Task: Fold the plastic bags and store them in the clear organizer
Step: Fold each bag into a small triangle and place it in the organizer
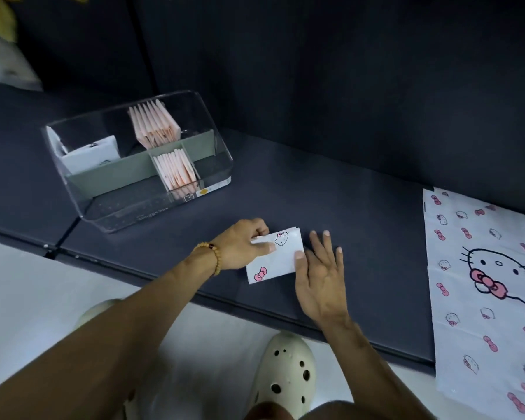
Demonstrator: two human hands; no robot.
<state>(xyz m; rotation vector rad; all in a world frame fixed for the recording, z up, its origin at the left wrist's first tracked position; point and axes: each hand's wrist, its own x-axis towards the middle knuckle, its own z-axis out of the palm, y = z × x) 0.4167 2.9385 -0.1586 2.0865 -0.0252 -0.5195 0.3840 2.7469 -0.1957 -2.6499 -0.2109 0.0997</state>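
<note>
White, thin plastic printed with a cat face and a pink bow makes up the folded bag (278,256), a small flat rectangle lying near the front edge of the dark padded surface (331,189). The left hand (241,247), with a beaded bracelet (209,256) on its wrist, pinches the bag's left end, fingers curled round it. The right hand (320,275) lies flat with fingers straight, its thumb touching the bag's right edge. Toward the back left corner stands the clear organizer (140,160), a hard transparent box with grey dividers; two compartments hold upright rows of pink folded bags, and one holds white ones. At the right edge an unfolded bag (482,283) lies spread, overhanging the front. Below, cream perforated clogs (285,377) stand on a pale floor.
</note>
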